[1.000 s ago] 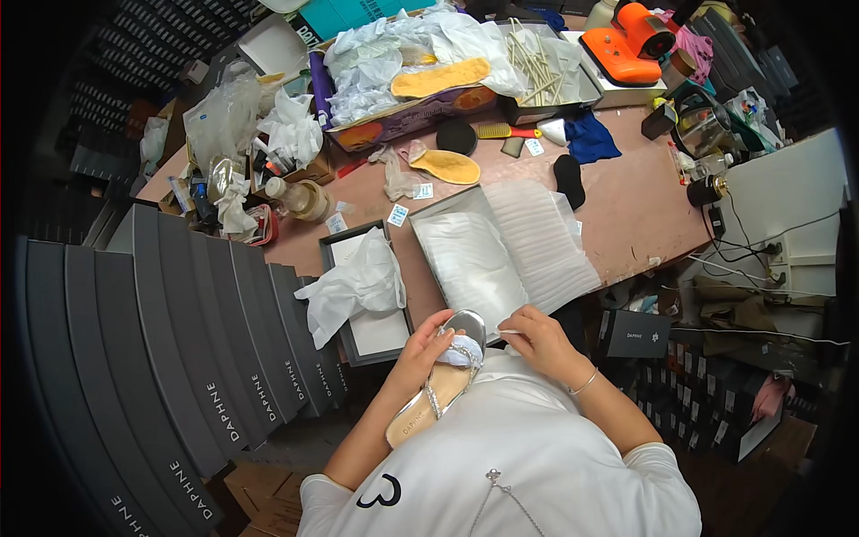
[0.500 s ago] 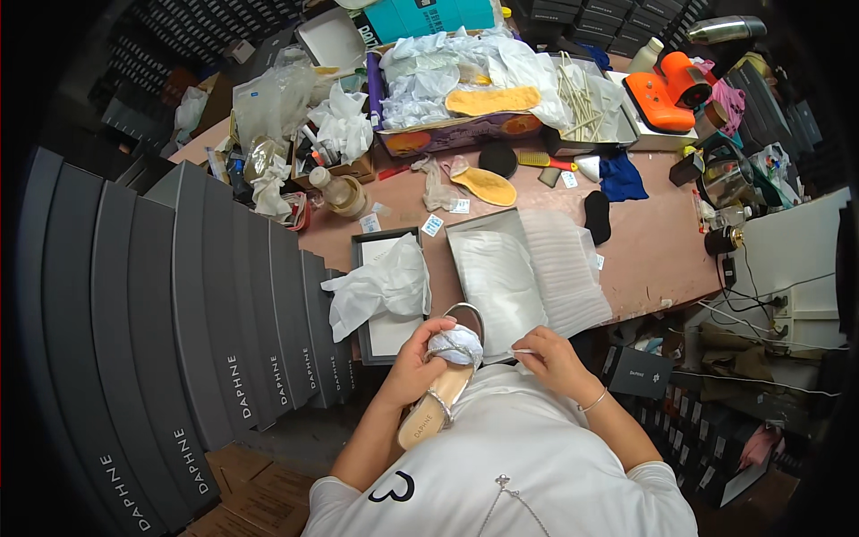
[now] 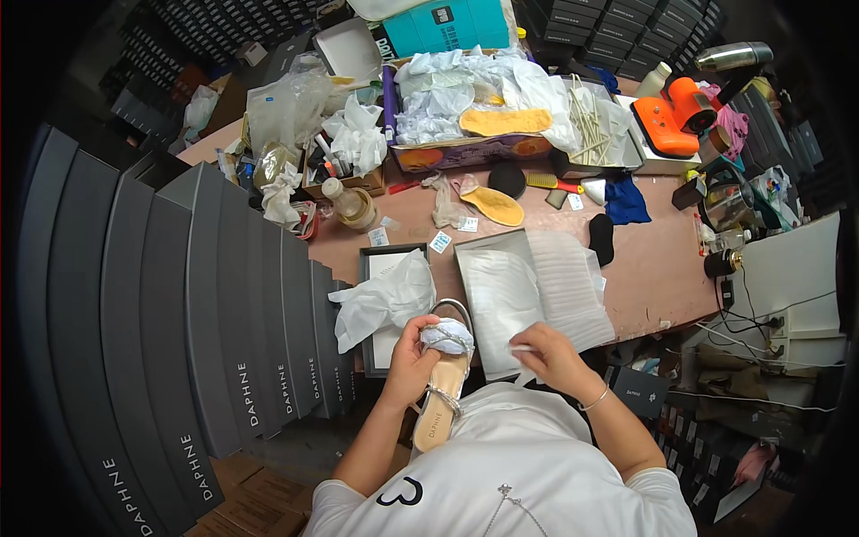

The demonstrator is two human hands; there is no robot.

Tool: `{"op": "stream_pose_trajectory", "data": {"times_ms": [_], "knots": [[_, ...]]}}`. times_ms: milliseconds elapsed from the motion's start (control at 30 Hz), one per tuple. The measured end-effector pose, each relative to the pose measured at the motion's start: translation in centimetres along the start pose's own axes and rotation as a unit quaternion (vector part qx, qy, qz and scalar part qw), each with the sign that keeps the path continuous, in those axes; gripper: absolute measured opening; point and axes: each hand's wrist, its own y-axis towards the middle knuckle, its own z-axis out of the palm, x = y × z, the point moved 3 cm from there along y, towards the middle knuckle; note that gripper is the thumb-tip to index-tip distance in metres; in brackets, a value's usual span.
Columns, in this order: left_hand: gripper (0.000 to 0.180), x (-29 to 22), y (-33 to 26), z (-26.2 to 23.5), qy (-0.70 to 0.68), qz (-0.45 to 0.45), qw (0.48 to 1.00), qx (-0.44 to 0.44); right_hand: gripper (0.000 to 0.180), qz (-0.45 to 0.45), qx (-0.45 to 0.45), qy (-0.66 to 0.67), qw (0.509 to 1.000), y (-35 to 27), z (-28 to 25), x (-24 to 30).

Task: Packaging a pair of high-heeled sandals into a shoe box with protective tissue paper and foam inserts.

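My left hand (image 3: 413,362) grips a sandal (image 3: 439,416) with a beige insole and glittery straps. The sandal tilts in front of my shirt, and a wad of white paper (image 3: 448,337) is tucked under its front straps. To the right, the fingers of my right hand (image 3: 548,356) pinch a thin white piece (image 3: 521,348); I cannot tell whether it is paper or cloth. Just beyond my hands stands an open box (image 3: 462,268) lined with white sheet. Left of it lies another open box (image 3: 365,264) with crumpled white tissue (image 3: 391,298) over it.
Tall stacks of grey shoeboxes (image 3: 152,340) rise at my left. Across the table's back are a carton of tissue wads (image 3: 429,159), a tray of sticks (image 3: 586,125) and an orange device (image 3: 660,125). A yellow insole (image 3: 494,206) and a plastic bottle (image 3: 340,197) lie nearer.
The view has shifted slightly, so the table appears lower and further right. The sandal stands a little more upright in my left hand. My right hand still pinches the white piece.
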Motion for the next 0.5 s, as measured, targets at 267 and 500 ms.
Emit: {"op": "stream_pose_trajectory", "data": {"times_ms": [267, 500], "knots": [[0.040, 1.9, 2.4, -0.9, -0.083, 0.020, 0.990, -0.115, 0.037, -0.260, -0.187, -0.198, 0.926, 18.4, -4.8, 4.5], [0.041, 4.3, 3.0, -3.8, -0.177, 0.101, 0.929, -0.309, 0.096, -0.097, 0.189, -0.079, 0.974, 8.2, 4.2, 5.5]]}}
